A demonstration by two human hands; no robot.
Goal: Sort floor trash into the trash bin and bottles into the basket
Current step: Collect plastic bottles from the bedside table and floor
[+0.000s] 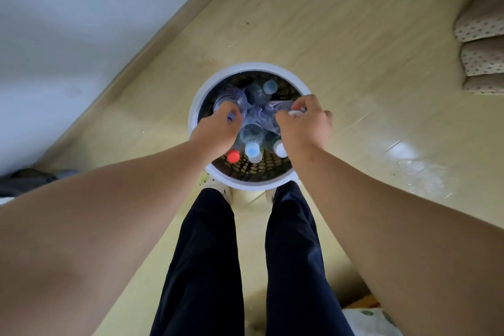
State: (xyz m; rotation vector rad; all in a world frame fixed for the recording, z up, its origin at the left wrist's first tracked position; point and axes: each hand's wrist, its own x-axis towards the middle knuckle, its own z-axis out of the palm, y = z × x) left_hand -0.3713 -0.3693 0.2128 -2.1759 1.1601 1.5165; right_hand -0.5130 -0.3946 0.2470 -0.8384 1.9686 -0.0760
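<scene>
A round white-rimmed mesh basket [218, 82] stands on the floor right in front of my feet. It holds several clear plastic bottles, among them one with a red cap [233, 156], one with a pale blue cap [252, 149] and one with a white cap [279, 149]. My left hand [215, 131] reaches into the basket's left side, fingers curled round the neck of a clear bottle [231, 98]. My right hand [304, 123] is over the right side and grips another clear bottle [275, 108] near its white cap.
A wall and skirting board [141, 52] run diagonally at the left. Polka-dot cushions [480, 43] are stacked at the upper right. A clear crumpled plastic piece [420, 172] lies on the wooden floor to the right. Dark cloth [24, 180] sits at the left edge.
</scene>
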